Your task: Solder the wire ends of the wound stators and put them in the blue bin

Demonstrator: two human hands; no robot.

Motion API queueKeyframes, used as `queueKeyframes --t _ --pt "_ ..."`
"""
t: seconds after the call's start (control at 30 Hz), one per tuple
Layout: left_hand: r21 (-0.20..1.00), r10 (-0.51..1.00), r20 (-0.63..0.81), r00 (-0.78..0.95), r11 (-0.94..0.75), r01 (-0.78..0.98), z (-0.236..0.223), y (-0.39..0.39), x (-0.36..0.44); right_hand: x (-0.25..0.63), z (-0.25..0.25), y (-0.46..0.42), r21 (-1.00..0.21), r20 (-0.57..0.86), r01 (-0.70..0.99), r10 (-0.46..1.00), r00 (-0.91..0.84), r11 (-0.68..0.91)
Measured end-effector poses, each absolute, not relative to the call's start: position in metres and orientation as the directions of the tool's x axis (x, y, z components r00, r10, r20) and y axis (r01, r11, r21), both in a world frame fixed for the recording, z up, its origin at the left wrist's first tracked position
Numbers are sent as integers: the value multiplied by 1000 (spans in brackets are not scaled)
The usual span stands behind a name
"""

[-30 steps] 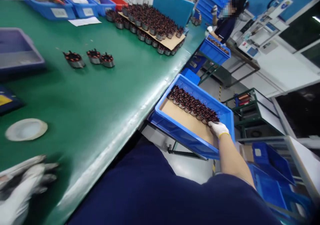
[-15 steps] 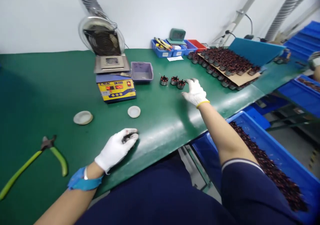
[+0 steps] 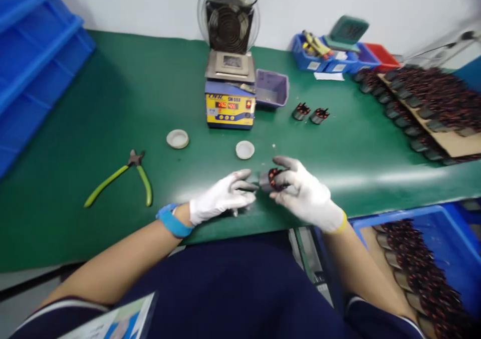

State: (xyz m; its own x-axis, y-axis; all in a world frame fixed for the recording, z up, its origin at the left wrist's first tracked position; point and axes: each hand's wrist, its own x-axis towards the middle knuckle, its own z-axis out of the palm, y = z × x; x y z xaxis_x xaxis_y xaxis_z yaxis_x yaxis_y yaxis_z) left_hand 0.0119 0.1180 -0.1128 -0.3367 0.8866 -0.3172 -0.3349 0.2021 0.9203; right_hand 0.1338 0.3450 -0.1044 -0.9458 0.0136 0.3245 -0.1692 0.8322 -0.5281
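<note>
My right hand (image 3: 306, 193), in a white glove, is closed around a small wound motor stator (image 3: 273, 178) near the front edge of the green table (image 3: 112, 103). My left hand (image 3: 221, 201), also gloved, lies right beside it with its fingertips pointing at the stator; its fingers are drawn together and I cannot see anything in them. Two more stators (image 3: 310, 113) stand on the table farther back to the right.
A yellow and blue solder pot (image 3: 230, 103) with a fan behind it stands at the back, a purple tray (image 3: 272, 88) beside it. Green-handled cutters (image 3: 124, 176) lie left. Two white lids (image 3: 177, 139), stators on cardboard (image 3: 432, 103), small blue bins (image 3: 323, 58) and a blue crate (image 3: 421, 259).
My right hand took one stator from the row of three and brought it back to the front edge beside my left hand. The view swung to the left.
</note>
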Motion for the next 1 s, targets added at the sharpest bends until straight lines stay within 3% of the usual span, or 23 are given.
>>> queueKeyframes --t 0.07,0.2,0.3,0.6,0.73,0.8,0.9,1.0 --pt "905 938 -254 -237 143 -401 -110 118 16 141 -99 312 -463 375 -339 -166 -912 819" --pt "902 902 -177 -394 -11 -431 -113 112 20 139 -103 279 -271 687 -465 -169 -707 842" --pt "870 878 -150 -455 -101 -482 -117 109 19 136 -111 276 -211 752 -518 -200 -628 829" --pt "785 894 -172 -415 -130 -605 -109 105 29 135 -108 270 -395 712 -460 -52 -701 795" --pt "616 873 -50 -485 -355 -703 -95 97 10 122 -82 271 -612 631 -426 87 -771 666" --pt "537 799 -90 -595 -464 -705 -90 95 -3 113 -61 270 -660 573 -417 60 -817 625" --pt "555 754 -331 -567 -331 -763 -95 97 -14 101 -35 268 -567 524 -469 -143 -840 677" --pt "589 887 -399 -232 54 -806 -105 102 -6 92 -26 268 -427 445 -488 -293 -846 761"
